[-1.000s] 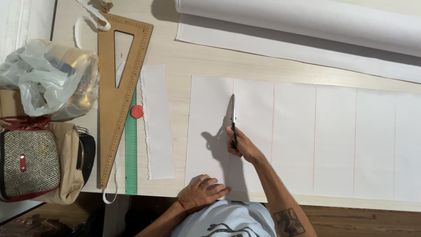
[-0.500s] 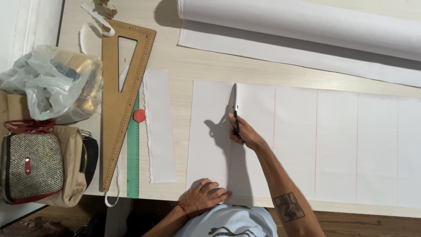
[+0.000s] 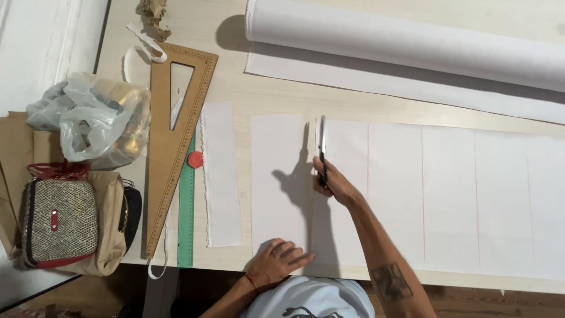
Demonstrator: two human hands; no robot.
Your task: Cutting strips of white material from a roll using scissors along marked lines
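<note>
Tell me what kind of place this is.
Probably a sewing or tailoring workroom. A roll of white fabric lies on the wooden table, the right hand cuts a marked fabric sheet with scissors, and a wooden set square lies alongside.

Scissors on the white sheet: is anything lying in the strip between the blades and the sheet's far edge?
Nothing visible does. The scissors in the right hand point up the white sheet, and the short stretch to its far edge is bare. The roll of fabric lies beyond that edge. The left hand presses the near edge.
</note>
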